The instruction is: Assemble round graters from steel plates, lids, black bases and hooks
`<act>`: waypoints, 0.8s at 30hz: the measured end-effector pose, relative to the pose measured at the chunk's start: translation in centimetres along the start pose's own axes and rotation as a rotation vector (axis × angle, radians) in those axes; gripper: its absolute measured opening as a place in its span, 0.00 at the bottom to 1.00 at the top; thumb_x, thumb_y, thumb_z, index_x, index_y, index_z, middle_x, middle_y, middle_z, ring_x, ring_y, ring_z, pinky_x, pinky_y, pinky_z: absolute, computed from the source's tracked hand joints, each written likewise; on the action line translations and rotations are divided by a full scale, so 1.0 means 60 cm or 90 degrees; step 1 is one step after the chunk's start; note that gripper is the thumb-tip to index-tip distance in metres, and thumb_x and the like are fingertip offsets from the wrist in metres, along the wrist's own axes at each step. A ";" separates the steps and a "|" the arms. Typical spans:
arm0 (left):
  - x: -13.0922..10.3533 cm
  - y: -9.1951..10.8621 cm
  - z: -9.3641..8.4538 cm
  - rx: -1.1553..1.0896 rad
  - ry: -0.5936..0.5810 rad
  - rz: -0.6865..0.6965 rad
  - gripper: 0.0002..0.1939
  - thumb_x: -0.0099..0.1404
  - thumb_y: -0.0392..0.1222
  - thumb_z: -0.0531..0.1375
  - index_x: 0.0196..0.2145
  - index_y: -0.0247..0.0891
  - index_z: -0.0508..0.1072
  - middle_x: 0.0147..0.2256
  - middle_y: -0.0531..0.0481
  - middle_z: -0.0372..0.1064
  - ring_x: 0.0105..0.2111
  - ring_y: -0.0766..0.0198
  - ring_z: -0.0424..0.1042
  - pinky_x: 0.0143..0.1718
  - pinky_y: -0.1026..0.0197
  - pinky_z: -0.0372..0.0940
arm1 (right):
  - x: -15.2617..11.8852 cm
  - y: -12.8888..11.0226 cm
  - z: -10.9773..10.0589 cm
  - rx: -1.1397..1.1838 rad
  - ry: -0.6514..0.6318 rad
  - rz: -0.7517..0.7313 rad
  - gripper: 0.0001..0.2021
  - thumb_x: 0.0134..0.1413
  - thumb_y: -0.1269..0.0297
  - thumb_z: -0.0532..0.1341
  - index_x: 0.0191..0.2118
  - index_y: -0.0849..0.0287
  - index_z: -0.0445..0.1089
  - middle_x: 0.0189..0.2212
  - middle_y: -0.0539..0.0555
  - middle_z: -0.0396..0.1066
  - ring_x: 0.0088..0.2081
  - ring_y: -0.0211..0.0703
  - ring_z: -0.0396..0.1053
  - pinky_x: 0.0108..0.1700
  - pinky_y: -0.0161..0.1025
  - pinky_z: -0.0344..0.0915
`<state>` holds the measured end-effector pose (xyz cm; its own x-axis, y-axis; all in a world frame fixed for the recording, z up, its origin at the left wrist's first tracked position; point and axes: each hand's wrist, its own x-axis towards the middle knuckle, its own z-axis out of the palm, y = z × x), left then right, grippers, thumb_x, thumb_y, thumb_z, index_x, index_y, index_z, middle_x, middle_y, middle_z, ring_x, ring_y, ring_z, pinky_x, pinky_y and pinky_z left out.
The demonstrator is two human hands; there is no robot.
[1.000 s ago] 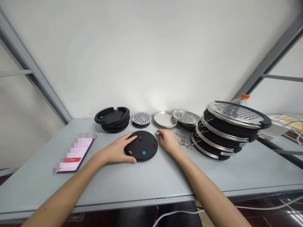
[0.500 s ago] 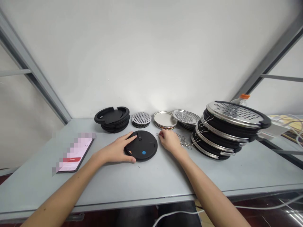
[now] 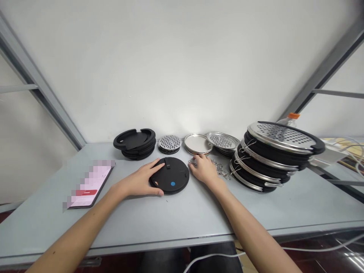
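A black round disc [image 3: 176,172] with a blue dot lies flat on the table in front of me. My left hand [image 3: 142,178] grips its left side, thumb at the near edge and fingers reaching to the small raised tab [image 3: 167,164]. To the right of the disc, my right hand [image 3: 203,168] is closed, fingers curled, around a bent wire clip [image 3: 192,163] whose loop sticks out on the left. Beside and partly behind that hand lies a heap of loose wire clips [image 3: 223,172].
Along the wall stand stacked black rings [image 3: 133,146], small perforated grater discs [image 3: 170,143], metal lids [image 3: 198,143] and larger grater plates [image 3: 223,141]. A tall leaning stack of assembled graters [image 3: 273,159] is at right, a bottle [image 3: 292,119] behind it. A phone [image 3: 91,185] lies left.
My right hand has shifted and turned slightly, its fingers now flatter over the wire clip beside the disc. My left hand and the disc have stayed put.
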<state>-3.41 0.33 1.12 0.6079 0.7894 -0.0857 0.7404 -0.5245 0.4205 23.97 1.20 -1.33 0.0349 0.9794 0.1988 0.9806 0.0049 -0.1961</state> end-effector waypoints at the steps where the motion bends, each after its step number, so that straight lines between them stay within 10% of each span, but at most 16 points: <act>1: 0.000 0.000 0.000 0.001 0.000 0.002 0.52 0.51 0.68 0.61 0.66 0.51 0.44 0.68 0.50 0.29 0.66 0.44 0.39 0.63 0.46 0.47 | 0.000 0.000 0.001 -0.002 0.001 -0.003 0.17 0.57 0.55 0.54 0.45 0.60 0.68 0.47 0.64 0.67 0.48 0.59 0.65 0.45 0.49 0.60; 24: 0.000 -0.003 0.002 0.019 0.002 0.007 0.52 0.50 0.69 0.61 0.66 0.51 0.44 0.68 0.50 0.29 0.65 0.44 0.40 0.62 0.47 0.47 | 0.002 -0.006 0.003 0.054 0.025 -0.048 0.13 0.59 0.59 0.52 0.42 0.60 0.70 0.42 0.61 0.71 0.46 0.52 0.66 0.44 0.42 0.60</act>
<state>-3.50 0.38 0.93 0.6156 0.7842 -0.0777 0.7415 -0.5429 0.3943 23.57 1.36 -1.39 -0.0296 0.9671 0.2525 0.9609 0.0971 -0.2591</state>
